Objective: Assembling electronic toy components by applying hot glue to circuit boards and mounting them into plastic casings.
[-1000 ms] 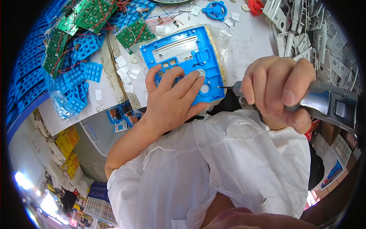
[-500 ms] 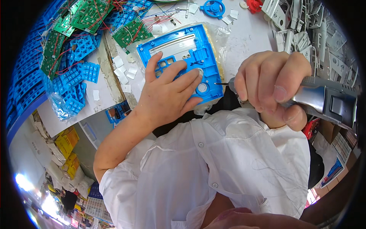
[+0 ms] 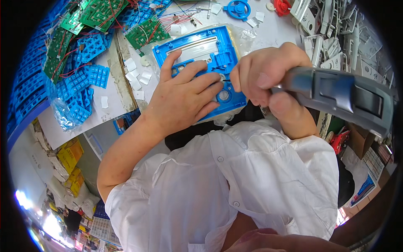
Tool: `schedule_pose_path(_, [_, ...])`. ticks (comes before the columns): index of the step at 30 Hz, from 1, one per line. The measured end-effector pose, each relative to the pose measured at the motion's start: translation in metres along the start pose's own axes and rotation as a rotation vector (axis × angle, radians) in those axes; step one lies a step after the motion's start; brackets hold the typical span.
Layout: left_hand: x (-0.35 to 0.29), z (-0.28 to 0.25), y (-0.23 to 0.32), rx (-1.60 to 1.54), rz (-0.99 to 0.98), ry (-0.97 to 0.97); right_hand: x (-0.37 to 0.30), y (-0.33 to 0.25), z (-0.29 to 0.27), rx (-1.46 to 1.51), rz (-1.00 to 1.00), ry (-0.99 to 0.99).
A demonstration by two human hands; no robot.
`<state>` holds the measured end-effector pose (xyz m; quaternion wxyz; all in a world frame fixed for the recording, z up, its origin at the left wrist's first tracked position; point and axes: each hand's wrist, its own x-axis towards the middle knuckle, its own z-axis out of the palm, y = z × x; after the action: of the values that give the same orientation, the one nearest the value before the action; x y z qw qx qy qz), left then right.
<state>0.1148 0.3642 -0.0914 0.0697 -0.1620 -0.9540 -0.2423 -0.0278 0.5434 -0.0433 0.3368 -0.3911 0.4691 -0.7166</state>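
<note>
A blue plastic housing (image 3: 231,63) lies open side up on the table, with a clear window strip, key openings and a round hole. Spread flat over its left part, my left hand (image 3: 180,94) presses it down; its fingertips touch a small white round part. My right hand (image 3: 266,73) is closed round a grey and silver electric screwdriver (image 3: 336,86). The thin bit points left into the housing, beside my left fingertips. Whether a screw sits under the tip is hidden.
Green circuit boards (image 3: 147,33) with red wires and blue keypads (image 3: 79,84) crowd the left. Grey-white plastic parts (image 3: 336,46) pile up at the right. A blue ring part (image 3: 237,9), a red knob (image 3: 282,6) and white paper bits (image 3: 131,65) lie on the table.
My right hand has moved left and slightly up with the screwdriver, bringing its bit from the housing's right edge to beside my left fingertips. My left hand stays on the housing.
</note>
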Motion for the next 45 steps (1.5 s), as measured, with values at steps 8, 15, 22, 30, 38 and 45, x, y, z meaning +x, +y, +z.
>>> schedule_pose_path(8, [-0.002, 0.0, 0.001, -0.011, -0.026, 0.031, 0.0, 0.006, -0.002, -0.089, 0.044, -0.1])
schedule_pose_path(15, [-0.005, 0.005, 0.001, -0.015, -0.033, 0.061, 0.014, 0.027, 0.01, -0.15, -0.222, -0.21])
schedule_pose_path(22, [-0.006, 0.008, 0.003, 0.001, 0.01, 0.114, 0.025, 0.015, -0.002, -0.118, -0.088, -0.257])
schedule_pose_path(30, [-0.042, -0.027, -0.009, -0.092, -0.227, 0.329, 0.063, -0.067, -0.07, -0.16, -0.303, 0.042])
schedule_pose_path(38, [-0.099, -0.081, -0.07, 0.708, -0.627, 0.268, 0.06, -0.035, -0.107, -0.473, -0.352, 0.426])
schedule_pose_path(45, [-0.098, -0.069, -0.089, 0.864, -0.627, 0.117, 0.049, -0.042, -0.084, -0.86, -0.528, 0.612])
